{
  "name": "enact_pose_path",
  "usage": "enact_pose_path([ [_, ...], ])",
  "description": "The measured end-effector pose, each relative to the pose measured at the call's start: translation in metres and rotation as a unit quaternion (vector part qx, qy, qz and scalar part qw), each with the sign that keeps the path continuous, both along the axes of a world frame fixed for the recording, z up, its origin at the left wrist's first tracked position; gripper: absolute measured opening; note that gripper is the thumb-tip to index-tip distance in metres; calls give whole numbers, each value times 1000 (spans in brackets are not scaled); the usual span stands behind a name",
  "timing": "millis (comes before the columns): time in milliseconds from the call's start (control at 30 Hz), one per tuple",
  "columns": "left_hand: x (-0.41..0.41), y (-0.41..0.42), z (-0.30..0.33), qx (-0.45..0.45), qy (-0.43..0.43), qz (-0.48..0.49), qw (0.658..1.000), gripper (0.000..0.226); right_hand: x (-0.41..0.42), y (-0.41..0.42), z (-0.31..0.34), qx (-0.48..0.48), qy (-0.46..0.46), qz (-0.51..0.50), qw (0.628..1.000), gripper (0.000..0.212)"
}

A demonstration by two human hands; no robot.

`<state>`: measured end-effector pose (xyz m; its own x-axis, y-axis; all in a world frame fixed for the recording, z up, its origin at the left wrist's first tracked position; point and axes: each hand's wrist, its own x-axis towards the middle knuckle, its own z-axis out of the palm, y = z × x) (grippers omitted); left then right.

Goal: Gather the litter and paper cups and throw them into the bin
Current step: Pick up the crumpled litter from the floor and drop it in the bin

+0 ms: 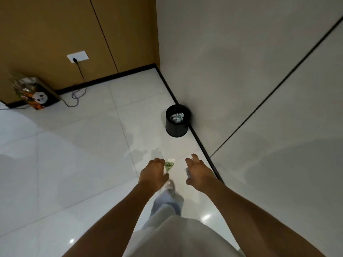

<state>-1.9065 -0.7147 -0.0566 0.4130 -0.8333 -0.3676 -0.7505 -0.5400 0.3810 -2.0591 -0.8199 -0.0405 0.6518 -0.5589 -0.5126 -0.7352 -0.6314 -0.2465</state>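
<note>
A black round bin stands on the floor against the grey wall, with crumpled silvery litter inside it. My left hand is stretched out in front of me and grips a green and white paper cup, which pokes out past my fingers. My right hand is level with it and holds a small grey-blue piece of litter, mostly hidden under the palm. Both hands are well short of the bin, which lies ahead between them.
White tiled floor spreads to the left. A black box with a panda print stands by the brown wall at far left, and a black cable runs from a wall socket. My leg and shoe show below my hands.
</note>
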Motion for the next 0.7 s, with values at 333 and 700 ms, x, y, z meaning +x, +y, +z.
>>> enact_pose_path([
  [333,124,-185,-2,10,1,17,1000,38,98,-177,-3,41,14,-15,999,71],
  [700,200,-341,-82,55,61,149,985,40,202,-358,-86,64,32,17,997,85],
])
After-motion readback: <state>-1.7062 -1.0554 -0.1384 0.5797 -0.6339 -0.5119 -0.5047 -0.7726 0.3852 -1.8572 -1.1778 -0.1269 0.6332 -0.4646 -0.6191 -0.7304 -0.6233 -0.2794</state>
